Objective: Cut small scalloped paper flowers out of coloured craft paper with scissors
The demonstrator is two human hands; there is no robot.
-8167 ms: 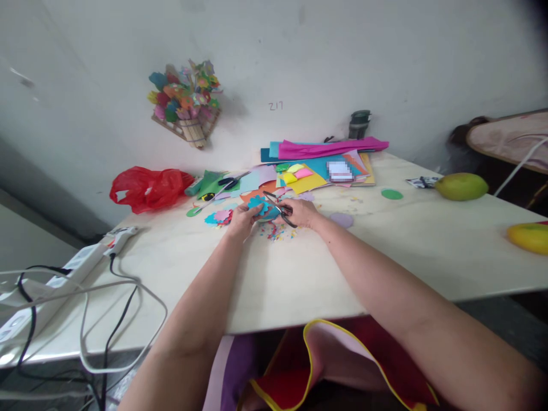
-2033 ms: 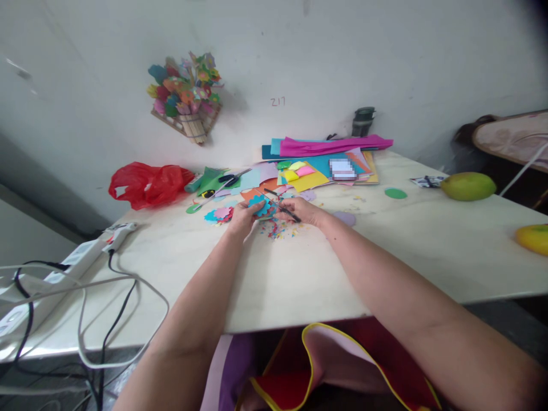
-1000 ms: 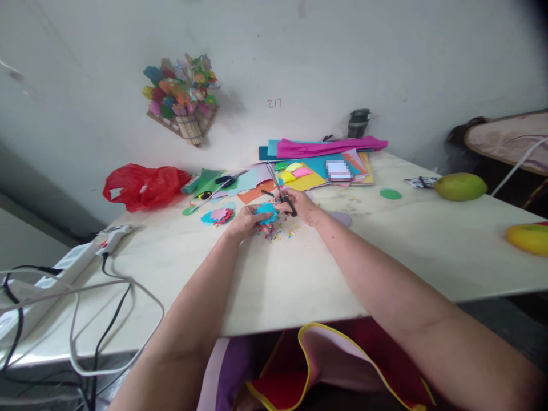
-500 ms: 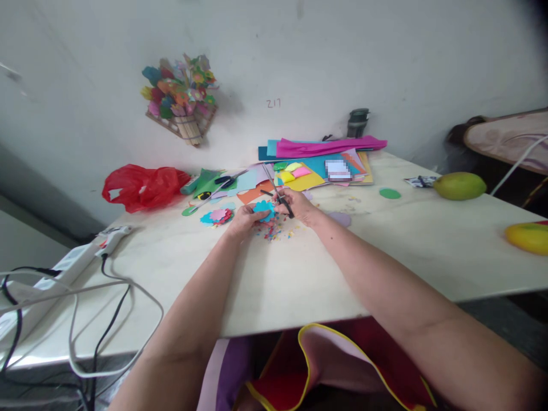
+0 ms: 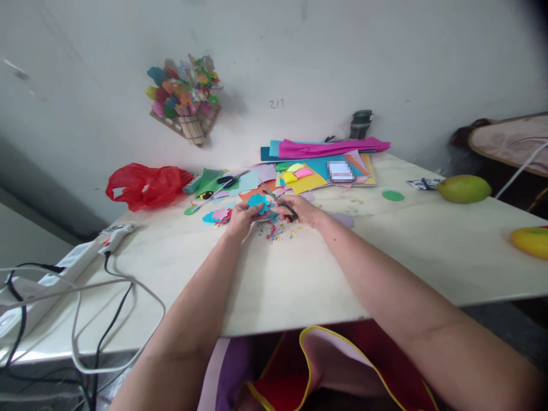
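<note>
My left hand (image 5: 243, 220) pinches a blue scalloped paper flower (image 5: 257, 202) over the table. Beside it, my right hand (image 5: 302, 210) is closed on a pair of scissors (image 5: 287, 206) with black handles, the blades pointing up and to the left. Small coloured paper scraps (image 5: 274, 229) lie scattered below both hands. Left of my left hand rests a pile of cut paper flowers, with a pink flower (image 5: 221, 214) on top. A second pair of scissors (image 5: 226, 181) lies on green paper behind.
Coloured sheets (image 5: 314, 178) and a magenta roll (image 5: 334, 147) lie at the back. A red plastic bag (image 5: 148, 185) sits at the left, with a power strip (image 5: 68, 265) and loose cables nearer me. A mango (image 5: 464, 188) and a green paper circle (image 5: 393, 195) are at the right.
The blue flower in my left hand has shifted slightly left, away from my right hand. The scissors in my right hand have tilted lower. The view has moved a little.
</note>
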